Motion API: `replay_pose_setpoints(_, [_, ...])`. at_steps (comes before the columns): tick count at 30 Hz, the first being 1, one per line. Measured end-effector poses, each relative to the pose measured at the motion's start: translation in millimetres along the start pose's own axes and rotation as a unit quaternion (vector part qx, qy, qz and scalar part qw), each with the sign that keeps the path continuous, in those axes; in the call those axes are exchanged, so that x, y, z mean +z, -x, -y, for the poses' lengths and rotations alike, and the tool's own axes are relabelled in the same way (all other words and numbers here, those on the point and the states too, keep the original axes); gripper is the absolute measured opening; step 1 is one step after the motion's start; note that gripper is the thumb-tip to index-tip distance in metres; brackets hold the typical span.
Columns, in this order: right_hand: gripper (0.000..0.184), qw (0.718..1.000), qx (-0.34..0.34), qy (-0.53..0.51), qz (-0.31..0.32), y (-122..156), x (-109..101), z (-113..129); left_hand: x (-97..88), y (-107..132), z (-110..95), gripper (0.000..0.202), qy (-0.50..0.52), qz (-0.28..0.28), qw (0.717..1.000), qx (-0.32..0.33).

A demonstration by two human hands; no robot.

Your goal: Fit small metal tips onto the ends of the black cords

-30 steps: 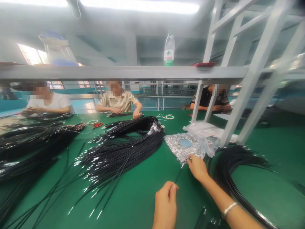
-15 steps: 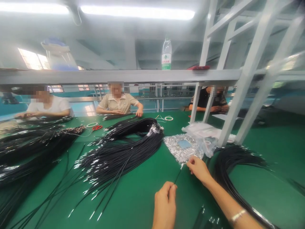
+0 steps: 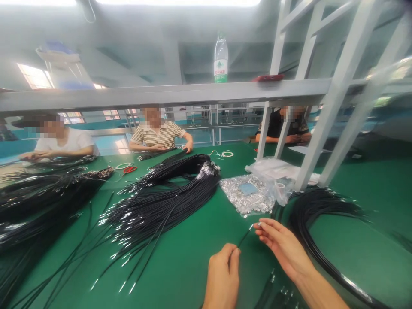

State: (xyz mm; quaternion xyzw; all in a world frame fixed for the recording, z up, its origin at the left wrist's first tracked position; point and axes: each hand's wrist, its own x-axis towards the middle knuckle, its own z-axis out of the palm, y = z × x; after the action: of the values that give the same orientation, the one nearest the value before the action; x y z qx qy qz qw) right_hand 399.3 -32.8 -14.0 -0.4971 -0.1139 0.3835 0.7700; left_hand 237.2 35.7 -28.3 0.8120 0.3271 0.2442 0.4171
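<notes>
Over the table (image 3: 183,270), left hand (image 3: 222,271) pinches a cable (image 3: 244,238).

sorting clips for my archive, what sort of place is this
Likely a factory assembly workshop: bundles of black cables lie on a large green table with a bag of small silvery parts, and three people are across it.

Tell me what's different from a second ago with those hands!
The right hand moved away from the bag of metal pieces, toward the person. A small shiny piece shows at its fingertips; when it was taken, I can't tell. The black cable tilted slightly right. The left hand still pinches the cable, and the bag stayed put.
</notes>
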Motion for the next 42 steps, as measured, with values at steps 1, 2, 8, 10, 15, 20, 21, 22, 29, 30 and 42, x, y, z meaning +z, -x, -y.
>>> replay_pose_setpoints(1, [0.053, 1.000, 0.000, -0.002, -0.001, 0.9, 0.1, -0.4, 0.2, 0.3, -0.2, 0.032, -0.006, 0.001, 1.000, 0.001])
replay_pose_setpoints(2, [0.053, 1.000, 0.000, -0.001, 0.001, 2.0, 0.5, -0.6, 0.2, 0.6, -0.6, 0.032, -0.011, 0.002, 1.000, 0.003])
replay_pose_setpoints(8, [0.051, 1.000, -0.008, 0.011, 0.018, 7.6, 5.1, -1.0, -0.6, 1.7, -3.0, 0.031, -0.015, 0.001, 1.000, 0.012])
replay_pose_setpoints(10, [0.052, 0.999, -0.008, 0.024, 0.022, 9.0, 6.0, -1.3, -0.1, 1.7, -2.2, 0.031, -0.016, 0.000, 1.000, 0.013])
replay_pose_setpoints(15, [0.054, 0.993, -0.032, 0.104, 0.047, 13.3, 6.3, -0.2, 2.2, 3.0, -0.2, 0.030, -0.024, -0.005, 1.000, 0.005])
replay_pose_setpoints(20, [0.041, 0.991, 0.026, 0.079, 0.104, 12.4, 3.0, -2.7, 2.0, 4.2, -1.1, 0.030, -0.014, -0.008, 1.000, 0.011])
replay_pose_setpoints(21, [0.037, 0.990, 0.045, 0.072, 0.117, 12.3, 3.0, -5.1, 1.7, 4.3, -1.2, 0.030, -0.013, -0.008, 1.000, 0.014])
replay_pose_setpoints(22, [0.034, 0.988, 0.056, 0.073, 0.127, 12.7, 3.7, -7.9, 1.4, 4.4, -1.3, 0.030, -0.011, -0.006, 1.000, 0.014])
replay_pose_setpoints(29, [0.028, 0.962, 0.019, 0.192, 0.194, 18.1, 9.7, -13.7, -0.5, 4.7, -5.4, 0.032, 0.050, -0.003, 0.999, -0.012])
replay_pose_setpoints(30, [0.030, 0.956, -0.010, 0.232, 0.182, 13.7, 7.3, -11.4, -0.7, 4.4, -6.0, 0.034, 0.053, -0.007, 0.998, -0.020])
replay_pose_setpoints(42, [0.018, 0.791, -0.230, 0.565, 0.048, -66.9, 15.4, -16.5, 4.7, -1.7, 2.2, 0.026, 0.194, -0.003, 0.980, -0.045])
